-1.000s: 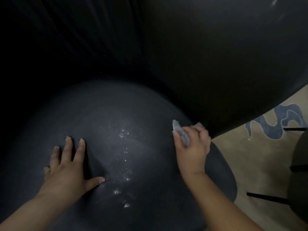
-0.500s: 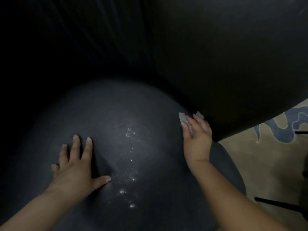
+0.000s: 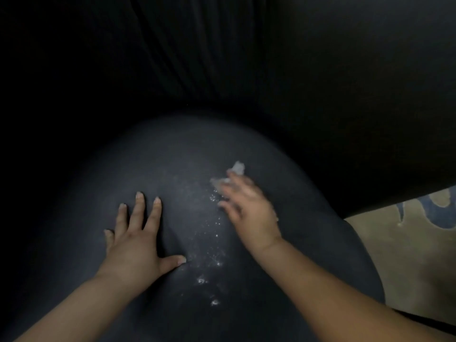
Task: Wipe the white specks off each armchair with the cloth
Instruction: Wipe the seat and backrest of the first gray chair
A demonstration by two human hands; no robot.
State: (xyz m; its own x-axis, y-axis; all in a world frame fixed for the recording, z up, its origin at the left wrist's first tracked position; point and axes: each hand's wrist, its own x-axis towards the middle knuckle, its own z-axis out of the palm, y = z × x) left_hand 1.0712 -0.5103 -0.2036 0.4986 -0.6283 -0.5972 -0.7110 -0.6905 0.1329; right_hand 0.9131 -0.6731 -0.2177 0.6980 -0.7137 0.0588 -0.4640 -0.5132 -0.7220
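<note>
Head view looks down on a dark armchair [image 3: 153, 169], and its rounded seat serves as the landmark for everything else. White specks [image 3: 209, 245] run in a loose trail down the middle of the seat, from a faint dusting near the right hand down to a few brighter clumps close to the seat's near edge.

On the seat's left half the left hand [image 3: 135, 245] lies flat, palm down, fingers straight and spread, thumb stretched out sideways so its tip sits just beside the trail. It grasps nothing.

On the seat's right half, at the top end of the trail, the right hand [image 3: 246, 208] is blurred. A pale, crumpled cloth [image 3: 237, 167] sticks out past its fingertips, with another bit showing beside the fingers toward the trail. The hand lies on the cloth with its fingers reaching forward over it; through the blur I cannot tell whether they curl around the cloth or only press it down onto the seat.

Behind the seat rises the chair's dark back, with faint vertical folds in its cover, and a dark arm curves around the seat's right side. Past the seat's right edge a beige rug [image 3: 399, 267] with a blue wavy pattern covers the floor.
</note>
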